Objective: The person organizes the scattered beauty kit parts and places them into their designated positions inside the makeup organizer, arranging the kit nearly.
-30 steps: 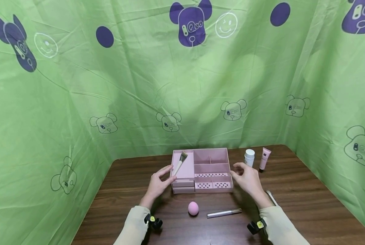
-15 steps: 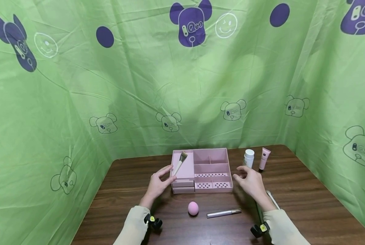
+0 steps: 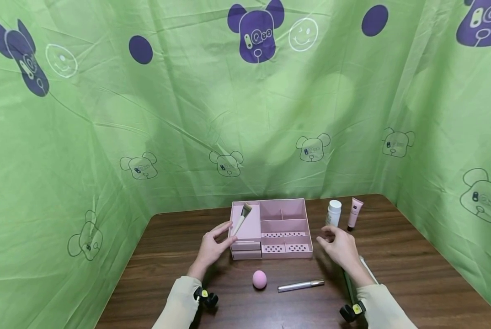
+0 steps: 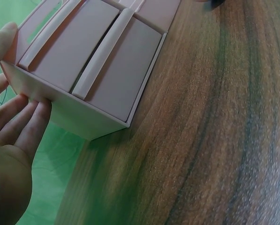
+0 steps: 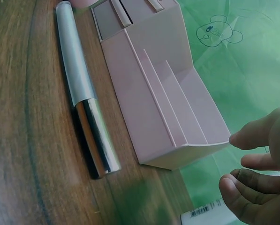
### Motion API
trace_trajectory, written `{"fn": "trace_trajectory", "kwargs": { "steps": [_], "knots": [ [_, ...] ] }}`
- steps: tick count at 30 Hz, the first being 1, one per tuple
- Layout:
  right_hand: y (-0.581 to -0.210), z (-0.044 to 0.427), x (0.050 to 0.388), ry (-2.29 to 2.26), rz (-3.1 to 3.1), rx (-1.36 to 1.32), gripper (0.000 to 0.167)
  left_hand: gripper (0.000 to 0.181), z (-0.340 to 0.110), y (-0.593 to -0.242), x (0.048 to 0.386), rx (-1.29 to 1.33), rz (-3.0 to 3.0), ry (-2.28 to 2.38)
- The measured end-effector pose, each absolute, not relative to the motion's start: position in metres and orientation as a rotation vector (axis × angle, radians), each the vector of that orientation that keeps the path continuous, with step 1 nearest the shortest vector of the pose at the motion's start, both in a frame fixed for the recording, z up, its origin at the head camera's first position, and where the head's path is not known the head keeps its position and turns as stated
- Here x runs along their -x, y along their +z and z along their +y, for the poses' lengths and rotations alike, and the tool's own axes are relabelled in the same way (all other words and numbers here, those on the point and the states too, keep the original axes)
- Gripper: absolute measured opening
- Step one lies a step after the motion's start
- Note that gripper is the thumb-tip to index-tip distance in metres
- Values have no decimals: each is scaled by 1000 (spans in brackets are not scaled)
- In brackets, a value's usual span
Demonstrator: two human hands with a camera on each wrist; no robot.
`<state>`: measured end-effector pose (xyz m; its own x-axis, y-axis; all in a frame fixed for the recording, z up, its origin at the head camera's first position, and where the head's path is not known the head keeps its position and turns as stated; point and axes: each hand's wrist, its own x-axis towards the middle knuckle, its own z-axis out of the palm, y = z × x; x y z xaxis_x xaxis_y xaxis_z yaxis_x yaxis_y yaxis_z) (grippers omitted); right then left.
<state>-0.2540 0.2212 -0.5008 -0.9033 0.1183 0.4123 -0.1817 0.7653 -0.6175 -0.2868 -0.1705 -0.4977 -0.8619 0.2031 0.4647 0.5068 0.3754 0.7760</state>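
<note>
A pink cosmetics organizer (image 3: 286,254) with two small drawers at its front left stands on the table. My left hand (image 3: 209,249) holds its left side: in the left wrist view the fingers (image 4: 32,119) rest against the outer wall and the thumb lies at the upper edge. A makeup brush (image 3: 241,219) leans across the organizer's left section, its handle end near that thumb. Just off the organizer's right wall, my right hand (image 3: 342,249) hangs loosely curled, holding nothing. Behind that hand stands a white bottle (image 3: 333,211), partly hidden in the right wrist view.
A pink makeup sponge (image 3: 259,279) and a silver cosmetic tube (image 3: 301,286) lie before the organizer. To the right, a pink squeeze tube (image 3: 354,214) stands on its dark cap. A thin white stick (image 3: 369,269) lies beside my right wrist. Green curtain surrounds the wooden table (image 3: 167,260).
My right hand has come away from the organizer's right wall, shifting slightly to the right and toward me. The left hand, the organizer and the brush stay in place.
</note>
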Motion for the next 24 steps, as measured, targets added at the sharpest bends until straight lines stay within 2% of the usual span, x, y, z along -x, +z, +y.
{"fn": "trace_trajectory", "kwargs": {
  "steps": [14,24],
  "knots": [
    [-512,232,249,908,-2534,-18,24,50,-172,-500,285,633,-2351,-1474],
    [-514,244,241,871,-2548,31,28,50,-171,-498,287,649,-2325,-1471]
  ]
}}
